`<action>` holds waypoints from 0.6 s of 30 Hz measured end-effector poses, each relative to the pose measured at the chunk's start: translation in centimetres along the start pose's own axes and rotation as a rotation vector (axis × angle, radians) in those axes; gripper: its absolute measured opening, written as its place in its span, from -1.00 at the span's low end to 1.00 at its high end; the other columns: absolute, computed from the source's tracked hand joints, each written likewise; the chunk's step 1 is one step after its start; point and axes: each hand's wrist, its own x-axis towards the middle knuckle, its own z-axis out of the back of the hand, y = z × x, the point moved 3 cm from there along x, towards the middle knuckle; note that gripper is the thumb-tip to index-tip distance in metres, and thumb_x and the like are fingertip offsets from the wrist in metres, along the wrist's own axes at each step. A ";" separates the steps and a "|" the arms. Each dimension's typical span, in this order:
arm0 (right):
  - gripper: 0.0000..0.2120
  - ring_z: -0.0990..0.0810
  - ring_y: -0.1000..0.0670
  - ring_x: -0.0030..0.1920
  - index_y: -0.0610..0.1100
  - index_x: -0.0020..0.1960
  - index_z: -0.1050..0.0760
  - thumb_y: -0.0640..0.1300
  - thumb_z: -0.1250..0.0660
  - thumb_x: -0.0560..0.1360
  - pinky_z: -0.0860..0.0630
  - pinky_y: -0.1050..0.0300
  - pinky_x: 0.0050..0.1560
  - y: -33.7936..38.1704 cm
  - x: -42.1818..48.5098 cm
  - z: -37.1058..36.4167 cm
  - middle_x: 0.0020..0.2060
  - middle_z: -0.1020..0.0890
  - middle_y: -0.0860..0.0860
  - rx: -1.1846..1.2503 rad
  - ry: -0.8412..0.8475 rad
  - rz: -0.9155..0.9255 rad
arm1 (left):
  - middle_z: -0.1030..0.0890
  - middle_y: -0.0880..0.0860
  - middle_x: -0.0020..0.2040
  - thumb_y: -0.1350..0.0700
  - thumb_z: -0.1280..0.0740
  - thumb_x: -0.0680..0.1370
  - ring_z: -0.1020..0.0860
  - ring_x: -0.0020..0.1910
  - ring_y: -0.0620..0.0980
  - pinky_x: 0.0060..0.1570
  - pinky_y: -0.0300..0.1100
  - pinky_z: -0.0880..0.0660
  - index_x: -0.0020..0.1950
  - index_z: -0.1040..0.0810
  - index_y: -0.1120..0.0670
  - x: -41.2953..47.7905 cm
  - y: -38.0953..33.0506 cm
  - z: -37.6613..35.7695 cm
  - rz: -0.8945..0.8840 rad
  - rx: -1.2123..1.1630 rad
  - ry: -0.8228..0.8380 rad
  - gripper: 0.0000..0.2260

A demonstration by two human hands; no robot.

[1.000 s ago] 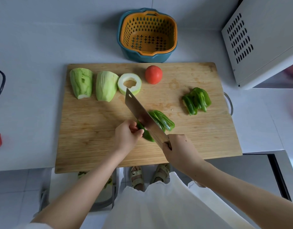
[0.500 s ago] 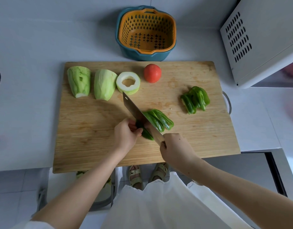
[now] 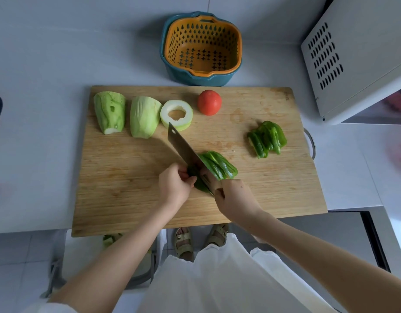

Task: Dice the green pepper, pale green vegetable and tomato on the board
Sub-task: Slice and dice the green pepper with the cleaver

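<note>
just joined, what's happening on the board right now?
A person is slicing on the wooden board. The right hand grips a cleaver, its blade on the green pepper piece that the left hand holds steady. Cut strips lie just right of the blade; another pile sits further right. Three pale green vegetable pieces and the whole tomato wait along the far edge.

The person wears a loose white dress point(image 3: 217, 285) with soft folds. A bit of white sleeve point(image 3: 51, 308) shows at the left arm. The left grip point(image 3: 174, 186) and right grip point(image 3: 235, 197) are bare hands. The feet wear pale greenish sandals point(image 3: 183, 243) with straps.
</note>
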 end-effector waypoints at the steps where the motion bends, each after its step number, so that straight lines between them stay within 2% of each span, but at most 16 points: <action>1: -0.69 -0.25 0.03 -0.47 -0.14 -0.41 -0.20 -0.27 -0.12 0.49 -0.15 0.19 -0.50 -0.2 -0.1 0.1 -0.47 -0.31 -0.02 0.032 -0.005 -0.004 | -0.61 0.03 -0.25 0.22 -0.47 0.42 -0.58 -0.25 -0.04 -0.34 -0.47 -0.38 -0.16 -0.50 0.10 -0.1 0.0 0.0 -0.008 0.010 -0.008 -0.84; 8: -0.67 -0.20 0.05 -0.50 -0.13 -0.39 -0.17 -0.22 -0.12 0.53 -0.10 0.24 -0.50 -1.2 -3.3 1.2 -0.49 -0.28 0.01 0.051 -0.065 -0.034 | -0.56 0.02 -0.27 0.15 -0.45 0.44 -0.53 -0.29 -0.05 -0.38 -0.35 -0.33 -0.14 -0.43 0.12 -0.8 -0.7 -0.8 -0.114 0.128 -0.064 -0.81; 11: -0.65 -0.17 0.06 -0.52 -0.12 -0.40 -0.14 -0.23 -0.12 0.54 -0.08 0.27 -0.51 -1.3 -4.1 2.1 -0.50 -0.26 0.02 0.065 -0.090 -0.027 | -0.56 0.02 -0.26 0.19 -0.42 0.43 -0.55 -0.28 -0.02 -0.38 -0.29 -0.35 0.01 -0.47 0.17 -1.0 -1.2 -1.1 -0.144 0.167 -0.064 -0.79; 13: -0.65 -0.19 0.06 -0.52 -0.11 -0.40 -0.15 -0.22 -0.12 0.54 -0.09 0.28 -0.52 -1.2 -4.3 2.5 -0.49 -0.28 0.02 0.055 -0.080 -0.020 | -0.54 -0.03 -0.29 0.21 -0.43 0.42 -0.54 -0.31 -0.06 -0.39 -0.33 -0.35 0.10 -0.47 0.20 -1.2 -1.2 -1.0 -0.152 0.160 -0.050 -0.71; 16: -0.66 -0.22 0.06 -0.51 -0.10 -0.39 -0.17 -0.22 -0.12 0.55 -0.11 0.27 -0.53 -1.1 -4.2 2.5 -0.48 -0.31 0.02 0.051 -0.057 -0.018 | -0.50 -0.10 -0.35 0.20 -0.45 0.41 -0.50 -0.37 -0.16 -0.44 -0.39 -0.32 0.12 -0.47 0.20 -1.3 -0.9 -0.6 -0.134 0.150 -0.048 -0.68; 18: -0.66 -0.23 0.05 -0.51 -0.11 -0.39 -0.18 -0.21 -0.12 0.55 -0.12 0.25 -0.52 -1.1 -4.1 2.3 -0.48 -0.32 0.02 0.053 -0.048 -0.012 | -0.54 -0.06 -0.33 0.18 -0.44 0.43 -0.53 -0.35 -0.14 -0.40 -0.34 -0.40 0.14 -0.46 0.19 -1.3 -0.6 -0.5 -0.105 0.125 -0.039 -0.67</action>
